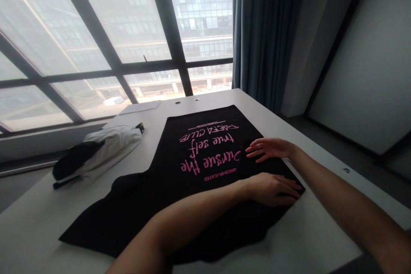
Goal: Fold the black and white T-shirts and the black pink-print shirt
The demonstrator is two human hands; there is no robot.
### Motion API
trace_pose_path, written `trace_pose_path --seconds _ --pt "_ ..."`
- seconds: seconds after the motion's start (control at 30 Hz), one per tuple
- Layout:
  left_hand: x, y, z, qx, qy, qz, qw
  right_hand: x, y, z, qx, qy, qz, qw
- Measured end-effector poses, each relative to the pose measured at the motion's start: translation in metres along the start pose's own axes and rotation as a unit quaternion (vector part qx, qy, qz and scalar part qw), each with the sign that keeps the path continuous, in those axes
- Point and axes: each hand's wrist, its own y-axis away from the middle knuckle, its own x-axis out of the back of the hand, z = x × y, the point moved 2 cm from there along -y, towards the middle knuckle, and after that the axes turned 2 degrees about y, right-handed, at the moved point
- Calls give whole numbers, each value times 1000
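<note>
A black T-shirt with pink lettering lies spread on a white table, print facing up. My left hand reaches across and rests flat on the shirt's right edge, fingers stretched out. My right hand lies a little farther back on the same right side, fingers extended and slightly spread, touching the cloth. Neither hand grips anything.
A bundle of white and black clothes sits at the table's left. A sheet of paper lies near the far edge. Large windows and a blue curtain stand behind the table.
</note>
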Motion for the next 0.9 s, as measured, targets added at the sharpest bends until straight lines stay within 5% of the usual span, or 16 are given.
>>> trace_pose_path --seconds 0.13,0.27,0.33,0.47,0.57,0.7,0.8,0.9 --pt "-1 0 0 -2 -8 -4 1000 14 -12 4 51 -55 97 992" --pt "0 -1 3 6 -12 -20 1000 44 -14 5 176 -121 279 936" --pt "1 -1 3 16 -11 -26 999 52 -10 3 210 -130 313 917" --pt "0 -1 2 13 -10 -30 999 42 0 -3 205 -96 223 948" --pt "-1 0 1 2 -12 -25 1000 20 2 -3 110 -37 102 988" --pt "-1 -1 1 14 -2 -32 999 0 -5 3 1 3 -5 1000" --pt "1 -2 3 24 0 -32 999 3 -14 7 1 -21 29 999" --pt "1 -2 4 23 -1 -30 999 25 -20 7 108 -77 183 974"
